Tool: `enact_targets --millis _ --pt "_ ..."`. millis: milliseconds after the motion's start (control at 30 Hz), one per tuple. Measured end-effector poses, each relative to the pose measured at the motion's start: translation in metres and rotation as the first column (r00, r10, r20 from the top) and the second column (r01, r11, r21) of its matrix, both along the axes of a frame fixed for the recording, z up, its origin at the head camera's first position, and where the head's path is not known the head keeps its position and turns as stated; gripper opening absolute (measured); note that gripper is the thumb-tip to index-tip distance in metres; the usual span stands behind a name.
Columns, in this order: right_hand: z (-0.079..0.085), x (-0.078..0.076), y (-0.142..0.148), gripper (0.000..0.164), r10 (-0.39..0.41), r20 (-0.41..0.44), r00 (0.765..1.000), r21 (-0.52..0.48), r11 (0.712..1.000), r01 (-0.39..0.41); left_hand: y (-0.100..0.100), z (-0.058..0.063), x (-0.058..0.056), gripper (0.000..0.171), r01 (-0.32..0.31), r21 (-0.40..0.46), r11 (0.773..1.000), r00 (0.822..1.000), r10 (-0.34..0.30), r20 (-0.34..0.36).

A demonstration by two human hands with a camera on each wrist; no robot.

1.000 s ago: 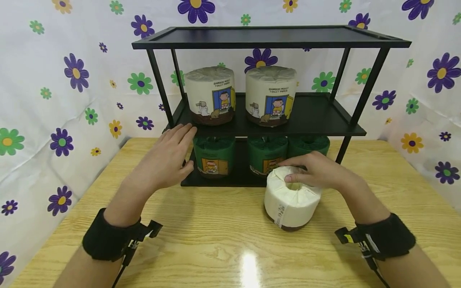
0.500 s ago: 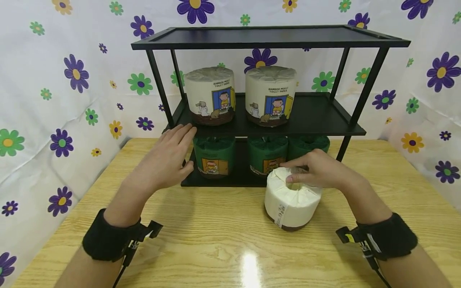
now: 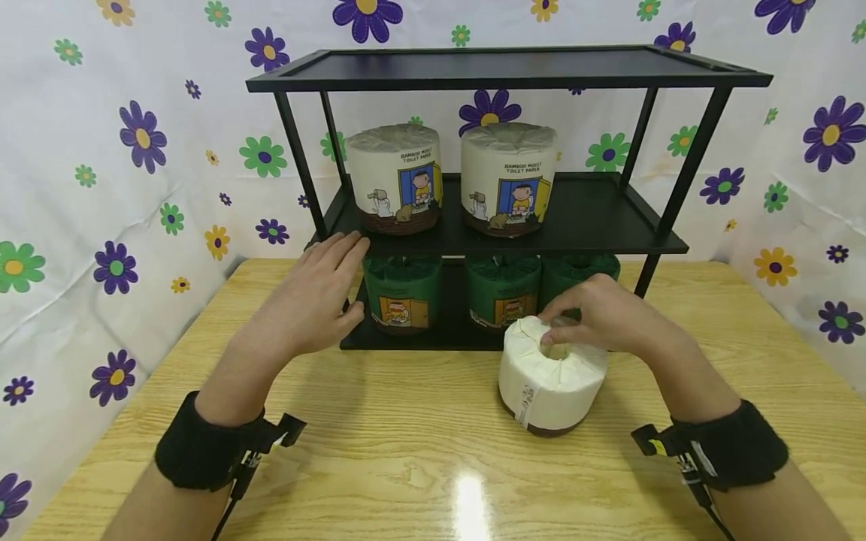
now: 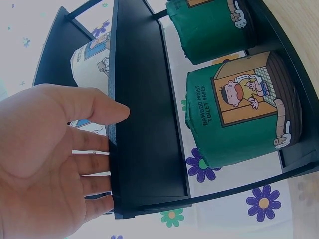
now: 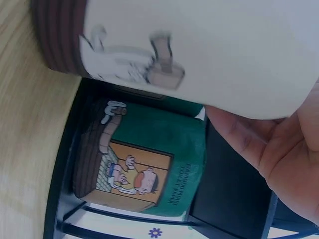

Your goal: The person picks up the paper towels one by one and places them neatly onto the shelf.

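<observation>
My right hand grips a white-wrapped toilet roll from above, with the thumb at the core hole and fingers over the far rim. The roll has a brown base band and is in front of the rack at right. In the right wrist view this toilet roll fills the top, and part of the hand shows beside it. My left hand rests with straight fingers at the left front of the rack's middle shelf. In the left wrist view its thumb lies across the shelf edge.
Two white toilet rolls stand on the middle shelf, left and centre. Several green toilet rolls stand on the bottom shelf. The black rack stands at the back of the wooden table, before a flowered backdrop.
My right hand's extended fingers have drawn in and curled onto the white toilet roll. The roll has shifted very slightly right. My left hand has not moved.
</observation>
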State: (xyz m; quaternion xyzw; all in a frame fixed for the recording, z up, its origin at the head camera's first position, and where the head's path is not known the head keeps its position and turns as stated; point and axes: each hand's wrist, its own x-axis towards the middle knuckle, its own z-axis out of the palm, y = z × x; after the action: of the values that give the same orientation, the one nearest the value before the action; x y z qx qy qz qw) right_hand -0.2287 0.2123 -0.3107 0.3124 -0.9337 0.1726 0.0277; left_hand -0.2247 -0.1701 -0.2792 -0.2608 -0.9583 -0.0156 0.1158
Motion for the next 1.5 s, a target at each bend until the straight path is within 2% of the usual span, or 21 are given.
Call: enact_targets --millis 167,400,467,600,700,1000,1367,1500 --pt "0.004 0.003 -0.001 0.02 -0.016 0.021 1.0 0.031 0.999 0.015 0.0 0.0 0.0 0.075 -0.002 0.001 1.0 1.0 0.002 0.001" --pt "0.005 0.003 -0.001 0.021 -0.019 0.06 0.998 0.05 0.999 0.016 0.0 0.0 0.001 0.075 -0.001 0.0 1.0 1.0 0.001 -0.006" --pt "0.006 0.003 0.001 0.019 0.014 0.047 0.999 0.037 0.999 -0.016 0.0 0.0 0.001 0.075 -0.002 -0.001 1.0 1.0 0.002 -0.004" --pt "0.005 0.002 0.007 0.002 0.109 0.0 0.994 -0.016 0.994 -0.109 0.0 0.0 0.001 0.075 -0.002 -0.002 1.0 1.0 0.002 -0.003" --pt "0.003 0.001 0.009 0.009 0.147 -0.023 0.989 -0.048 0.988 -0.148 0.0 0.0 0.002 0.075 -0.001 -0.002 1.0 1.0 0.001 -0.006" --pt "0.002 0.0 0.007 0.006 0.126 -0.015 0.992 -0.094 0.987 -0.127 0.001 0.001 0.001 0.074 0.004 -0.001 1.0 1.0 -0.004 -0.012" --pt "-0.001 -0.001 0.001 0.017 0.083 -0.052 0.995 -0.062 0.994 -0.086 0.001 0.001 0.001 0.075 -0.004 0.004 1.0 1.0 0.004 -0.001" --pt "-0.001 0.001 -0.001 0.019 0.04 -0.01 0.999 -0.056 0.998 -0.041 0.001 0.001 0.001 0.075 0.002 0.003 1.0 1.0 -0.002 -0.008"
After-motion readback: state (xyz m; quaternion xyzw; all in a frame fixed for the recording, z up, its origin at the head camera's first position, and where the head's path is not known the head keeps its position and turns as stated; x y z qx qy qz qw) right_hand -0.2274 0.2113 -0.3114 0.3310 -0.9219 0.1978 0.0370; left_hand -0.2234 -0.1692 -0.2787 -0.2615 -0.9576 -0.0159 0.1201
